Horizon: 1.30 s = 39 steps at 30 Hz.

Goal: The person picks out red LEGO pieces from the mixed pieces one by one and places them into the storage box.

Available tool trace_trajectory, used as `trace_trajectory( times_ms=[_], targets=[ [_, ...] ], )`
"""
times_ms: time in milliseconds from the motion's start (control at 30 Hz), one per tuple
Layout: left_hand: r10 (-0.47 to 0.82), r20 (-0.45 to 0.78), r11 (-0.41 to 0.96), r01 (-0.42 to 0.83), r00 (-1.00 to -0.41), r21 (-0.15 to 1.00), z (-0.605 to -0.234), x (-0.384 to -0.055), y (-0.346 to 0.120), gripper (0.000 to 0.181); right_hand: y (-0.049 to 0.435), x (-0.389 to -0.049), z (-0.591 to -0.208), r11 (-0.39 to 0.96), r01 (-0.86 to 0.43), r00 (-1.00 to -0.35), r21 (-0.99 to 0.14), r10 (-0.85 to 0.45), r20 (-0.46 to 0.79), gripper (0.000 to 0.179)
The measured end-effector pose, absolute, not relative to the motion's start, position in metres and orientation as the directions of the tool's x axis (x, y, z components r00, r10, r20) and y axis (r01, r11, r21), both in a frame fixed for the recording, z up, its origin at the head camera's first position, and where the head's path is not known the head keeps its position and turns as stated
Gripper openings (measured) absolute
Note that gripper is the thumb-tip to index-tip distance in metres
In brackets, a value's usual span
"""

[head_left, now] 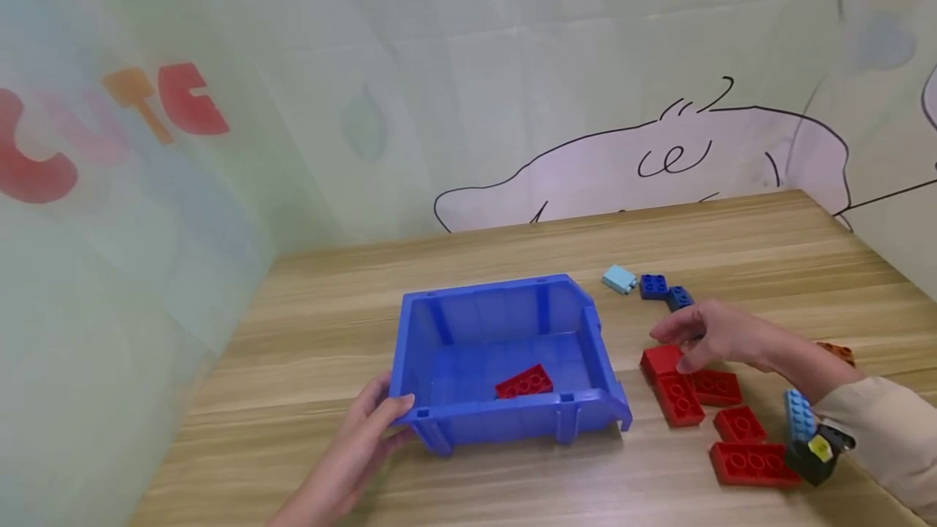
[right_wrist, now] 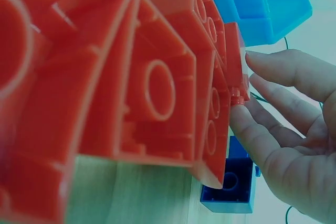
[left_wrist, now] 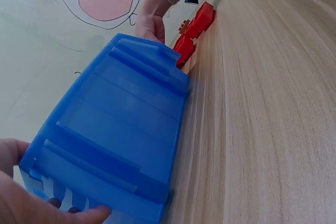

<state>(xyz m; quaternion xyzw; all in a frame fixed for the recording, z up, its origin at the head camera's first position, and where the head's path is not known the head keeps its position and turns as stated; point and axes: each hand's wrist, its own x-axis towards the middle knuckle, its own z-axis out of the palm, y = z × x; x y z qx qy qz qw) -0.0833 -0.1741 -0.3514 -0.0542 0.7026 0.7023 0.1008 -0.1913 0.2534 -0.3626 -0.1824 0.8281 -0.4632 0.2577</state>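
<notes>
My left hand (head_left: 359,446) grips the near left corner of a blue plastic storage bin (head_left: 505,425), thumb over the rim and fingers against the outside wall. One red toy brick (head_left: 525,382) lies inside the bin with its hollow underside up. To the bin's right, my right hand (head_left: 721,336) reaches over a red brick (head_left: 661,359) at the far end of a group. Its thumb and index fingertips are right at that brick, spread apart around its end, as the right wrist view shows. Beside it lie more red bricks (head_left: 679,401), hollow sides up.
Behind the right hand lie a light blue brick (head_left: 619,279) and two dark blue bricks (head_left: 654,286). Near the right forearm are a long light blue brick (head_left: 799,415) and an orange-brown brick (head_left: 837,352). A printed curtain (head_left: 351,104) hangs behind the wooden table (head_left: 293,364).
</notes>
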Motion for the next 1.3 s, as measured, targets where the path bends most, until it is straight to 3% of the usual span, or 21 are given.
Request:
trace_trajectory(
  times_ms=[633,1300],
  targets=[
    [0.068,-0.214,0.001,-0.214,-0.975,0.977,-0.3512,-0.0831,-0.1738,0.059,0.2494,-0.1895,-0.3659,0.541,-0.023,-0.808,-0.841,-0.505,-0.303,0.045],
    [0.065,-0.198,-0.022,-0.200,-0.978,0.980,-0.3513,-0.0826,-0.1740,0.057,0.2468,-0.1902,-0.3672,0.564,-0.097,-0.824,-0.820,-0.508,-0.252,0.045]
  ],
)
